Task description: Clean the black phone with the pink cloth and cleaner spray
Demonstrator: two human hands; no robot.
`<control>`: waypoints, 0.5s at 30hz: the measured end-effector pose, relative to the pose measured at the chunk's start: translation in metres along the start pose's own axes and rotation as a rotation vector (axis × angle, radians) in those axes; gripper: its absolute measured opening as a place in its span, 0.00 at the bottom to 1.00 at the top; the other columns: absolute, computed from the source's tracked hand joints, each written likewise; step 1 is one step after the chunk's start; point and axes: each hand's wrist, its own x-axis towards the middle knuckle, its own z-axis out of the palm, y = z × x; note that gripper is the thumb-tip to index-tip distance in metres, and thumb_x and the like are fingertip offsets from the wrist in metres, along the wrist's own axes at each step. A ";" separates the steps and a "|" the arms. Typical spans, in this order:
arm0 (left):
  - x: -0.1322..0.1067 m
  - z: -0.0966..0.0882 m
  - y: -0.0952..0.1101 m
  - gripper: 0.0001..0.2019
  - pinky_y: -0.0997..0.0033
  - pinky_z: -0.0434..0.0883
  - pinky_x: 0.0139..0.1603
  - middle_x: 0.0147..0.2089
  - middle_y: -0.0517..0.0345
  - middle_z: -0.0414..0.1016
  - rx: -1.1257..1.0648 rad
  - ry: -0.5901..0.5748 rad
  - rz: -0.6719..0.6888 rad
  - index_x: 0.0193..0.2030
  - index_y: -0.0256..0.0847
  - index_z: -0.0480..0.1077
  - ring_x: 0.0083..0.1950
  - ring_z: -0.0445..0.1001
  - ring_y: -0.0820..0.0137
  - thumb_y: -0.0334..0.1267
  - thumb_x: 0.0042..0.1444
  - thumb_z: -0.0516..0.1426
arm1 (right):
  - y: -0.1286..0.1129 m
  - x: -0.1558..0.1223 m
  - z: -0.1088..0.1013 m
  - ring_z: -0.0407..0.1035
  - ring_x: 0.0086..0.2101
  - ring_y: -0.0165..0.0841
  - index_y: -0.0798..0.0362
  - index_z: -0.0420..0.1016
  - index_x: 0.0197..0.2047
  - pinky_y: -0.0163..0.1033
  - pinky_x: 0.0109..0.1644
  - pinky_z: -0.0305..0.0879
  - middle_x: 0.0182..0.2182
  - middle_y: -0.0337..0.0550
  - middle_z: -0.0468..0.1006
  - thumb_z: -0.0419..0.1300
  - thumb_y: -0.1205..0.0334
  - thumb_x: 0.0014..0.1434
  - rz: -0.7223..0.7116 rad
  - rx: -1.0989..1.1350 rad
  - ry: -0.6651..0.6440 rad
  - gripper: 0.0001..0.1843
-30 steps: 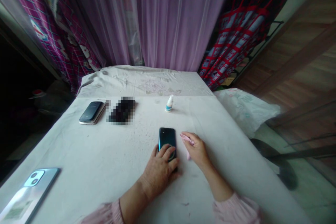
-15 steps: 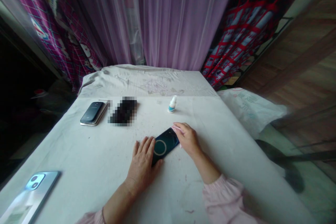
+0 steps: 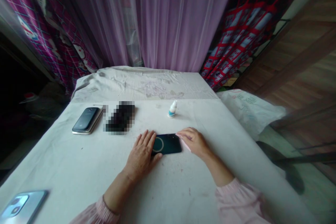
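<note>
A dark teal phone (image 3: 168, 144) with a ring on its back lies crosswise on the white table cover (image 3: 78, 168). My left hand (image 3: 141, 152) lies flat with its fingers spread, pressing the phone's left end. My right hand (image 3: 193, 140) touches the phone's right end and pinches a small pink cloth (image 3: 183, 140) against the table. A small white dropper bottle (image 3: 172, 108) with a blue band stands just beyond the phone.
A dark phone (image 3: 86, 120) lies at the far left, beside a blurred-out dark object (image 3: 119, 117). A silver-blue phone (image 3: 19, 205) sits at the near left corner. Purple curtains hang behind; a white bag (image 3: 249, 110) lies off the table's right edge.
The teal phone has been turned from lengthwise through diagonal to crosswise. My left hand slid from its top to its left end; my right hand came against its right end.
</note>
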 end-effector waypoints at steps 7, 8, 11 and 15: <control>0.004 -0.002 -0.001 0.32 0.47 0.57 0.66 0.65 0.39 0.63 -0.020 0.012 0.029 0.66 0.34 0.56 0.69 0.56 0.51 0.55 0.63 0.49 | 0.000 0.029 -0.007 0.73 0.36 0.32 0.48 0.82 0.33 0.37 0.43 0.68 0.31 0.40 0.80 0.60 0.68 0.58 -0.083 0.080 -0.230 0.10; 0.004 -0.003 -0.001 0.32 0.46 0.57 0.66 0.65 0.38 0.63 -0.026 0.010 0.034 0.66 0.33 0.56 0.69 0.56 0.51 0.55 0.63 0.49 | -0.004 0.035 -0.005 0.73 0.36 0.31 0.47 0.83 0.33 0.37 0.43 0.68 0.31 0.40 0.80 0.60 0.68 0.57 -0.112 0.080 -0.270 0.10; 0.005 -0.004 -0.001 0.32 0.46 0.58 0.66 0.65 0.38 0.63 -0.037 -0.002 0.044 0.66 0.32 0.56 0.68 0.57 0.50 0.54 0.63 0.49 | -0.020 0.049 0.009 0.72 0.35 0.30 0.46 0.83 0.34 0.36 0.43 0.67 0.31 0.39 0.80 0.61 0.71 0.56 -0.212 0.078 -0.373 0.11; 0.005 -0.005 -0.003 0.31 0.46 0.58 0.65 0.65 0.40 0.64 -0.046 -0.012 0.042 0.66 0.34 0.56 0.68 0.58 0.51 0.54 0.63 0.50 | -0.030 0.055 0.021 0.72 0.34 0.30 0.45 0.83 0.34 0.35 0.43 0.67 0.30 0.37 0.80 0.62 0.71 0.56 -0.259 0.062 -0.382 0.11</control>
